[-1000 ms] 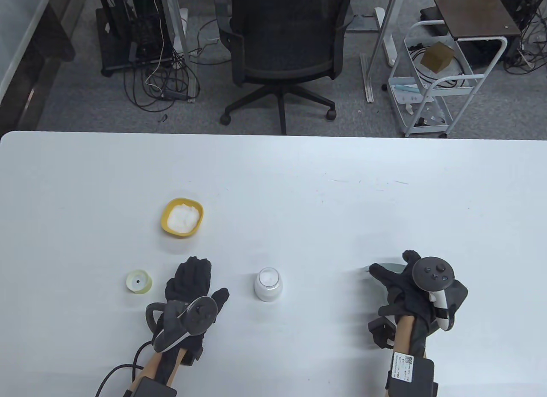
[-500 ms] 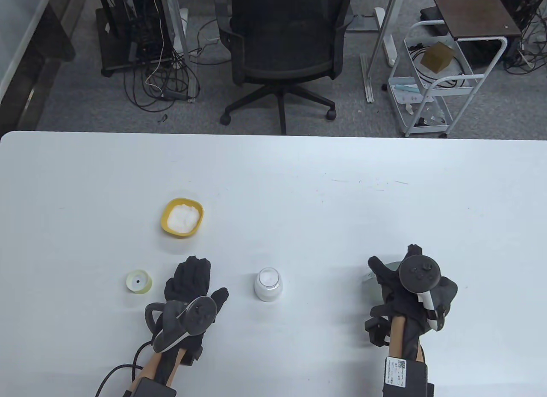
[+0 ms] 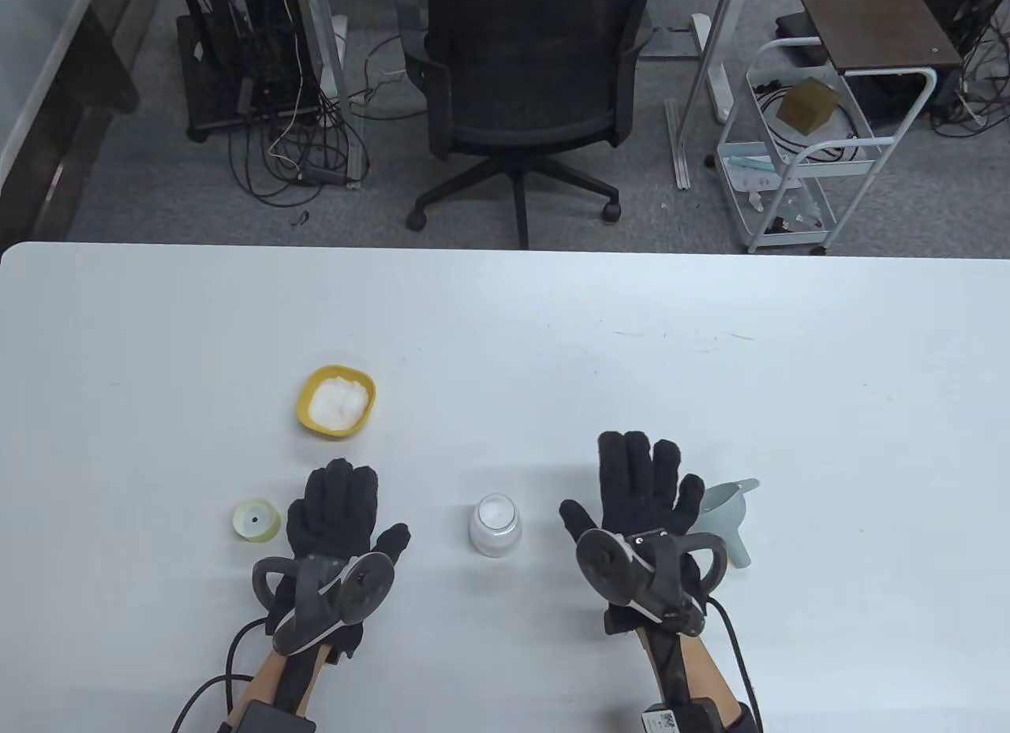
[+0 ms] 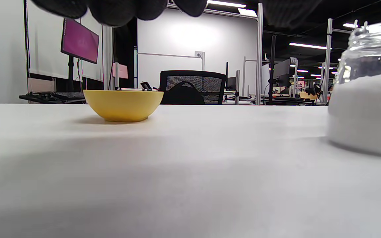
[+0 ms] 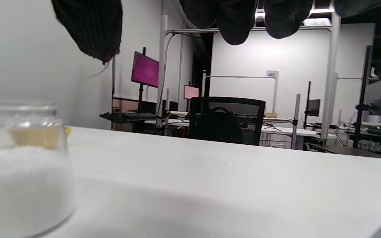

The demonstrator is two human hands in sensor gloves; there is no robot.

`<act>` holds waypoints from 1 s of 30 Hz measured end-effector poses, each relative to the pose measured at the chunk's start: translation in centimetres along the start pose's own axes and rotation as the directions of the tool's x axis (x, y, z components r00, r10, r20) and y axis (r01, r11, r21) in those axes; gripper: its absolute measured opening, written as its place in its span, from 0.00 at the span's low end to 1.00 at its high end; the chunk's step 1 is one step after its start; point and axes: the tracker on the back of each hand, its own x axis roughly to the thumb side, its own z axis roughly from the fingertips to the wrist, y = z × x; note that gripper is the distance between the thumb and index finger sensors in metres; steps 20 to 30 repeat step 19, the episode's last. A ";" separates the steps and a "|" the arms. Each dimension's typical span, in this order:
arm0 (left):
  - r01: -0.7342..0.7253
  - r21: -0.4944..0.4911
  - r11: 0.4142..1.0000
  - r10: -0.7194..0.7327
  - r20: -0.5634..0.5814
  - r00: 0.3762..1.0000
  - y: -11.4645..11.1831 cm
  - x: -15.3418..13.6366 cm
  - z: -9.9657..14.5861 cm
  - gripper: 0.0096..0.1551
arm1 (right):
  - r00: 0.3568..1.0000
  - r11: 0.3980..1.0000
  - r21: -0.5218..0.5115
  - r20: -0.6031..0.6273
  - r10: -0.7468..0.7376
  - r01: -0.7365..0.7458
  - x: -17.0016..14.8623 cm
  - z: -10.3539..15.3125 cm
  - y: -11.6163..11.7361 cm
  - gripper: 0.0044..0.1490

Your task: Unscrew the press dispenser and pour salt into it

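The dispenser jar stands upright and uncapped on the white worktop, near the front edge, between the two hands and touching neither. It is clear glass, filled a good way up with white salt, as both wrist views show. Its pale yellow-green cap lies well to the left, just beyond the left hand. Behind that hand sits a yellow bowl with white salt heaped in it; the left wrist view shows the bowl from the side.

The left hand lies flat, palm down, fingers extended and close together, thumb angled out toward the jar, holding nothing. The right hand also lies flat and spread wide, fingers pointing away from the person, thumb stretched toward the jar, empty. Each carries a dark tracker on its back, with cables running off the bottom edge.

A pale blue-grey funnel lies on its side just beside the right hand's outer edge; whether they touch I cannot tell.

A sign reading "48" shows in the background of the left wrist view. A label on the right wrist strap is too small to read.
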 end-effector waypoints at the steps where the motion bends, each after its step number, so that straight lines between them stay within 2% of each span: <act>1: 0.011 -0.001 1.000 -0.011 0.003 1.000 0.0 0.0 0.0 0.57 | 0.999 1.000 0.011 0.022 0.025 -0.025 0.4 0.0 0.3 0.60; 7: 0.095 -0.025 0.995 -0.094 0.034 0.995 -0.5 0.5 -0.1 0.58 | 0.990 0.987 0.107 0.095 0.106 -0.116 1.7 -0.1 2.6 0.60; 15: 0.120 -0.057 0.991 -0.117 0.058 0.991 -1.3 1.0 -0.2 0.58 | 0.990 0.985 0.128 0.094 0.108 -0.119 1.2 -0.3 2.9 0.55; 30: 0.128 -0.061 0.990 -0.124 0.061 0.990 -1.4 1.1 -0.2 0.58 | 0.989 0.981 0.146 0.097 0.112 -0.126 1.2 -0.3 3.2 0.55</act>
